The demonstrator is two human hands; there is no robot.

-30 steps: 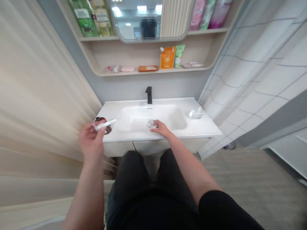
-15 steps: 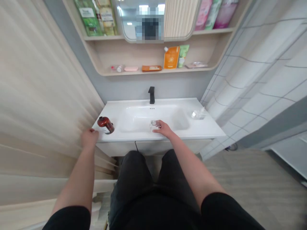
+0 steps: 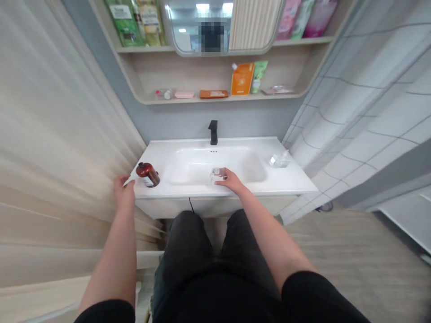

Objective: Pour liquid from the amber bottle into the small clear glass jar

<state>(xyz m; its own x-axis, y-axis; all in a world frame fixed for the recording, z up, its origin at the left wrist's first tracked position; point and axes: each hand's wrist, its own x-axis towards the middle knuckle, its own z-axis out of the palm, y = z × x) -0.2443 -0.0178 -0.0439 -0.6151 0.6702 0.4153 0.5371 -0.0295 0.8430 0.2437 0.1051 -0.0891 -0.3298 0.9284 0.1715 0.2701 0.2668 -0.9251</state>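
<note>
My right hand (image 3: 230,180) is closed around a small clear bottle (image 3: 215,176), held over the front rim of the white sink (image 3: 182,168). At the counter's left edge, beside the curtain, my left hand (image 3: 124,190) has thumb and fingers bent around something thin and white, which I cannot make out; it may be the counter's edge. Just right of that hand stands a brown bottle (image 3: 148,174) with a black cap and a pale label. Toward the right end of the counter sits another clear item (image 3: 280,159), apparently a bottle with a nozzle.
A black faucet (image 3: 213,132) rises behind the basin. Above it, a shelf (image 3: 188,101) holds an orange pouch (image 3: 242,79), a green tube (image 3: 258,77) and several small items. A pale curtain (image 3: 67,134) hangs close on the left; a tiled wall (image 3: 367,116) flanks the right.
My left hand has shifted slightly left, and its thumb and fingers are a little further apart with white showing between them. My right hand and its bottle stay nearly still.
</note>
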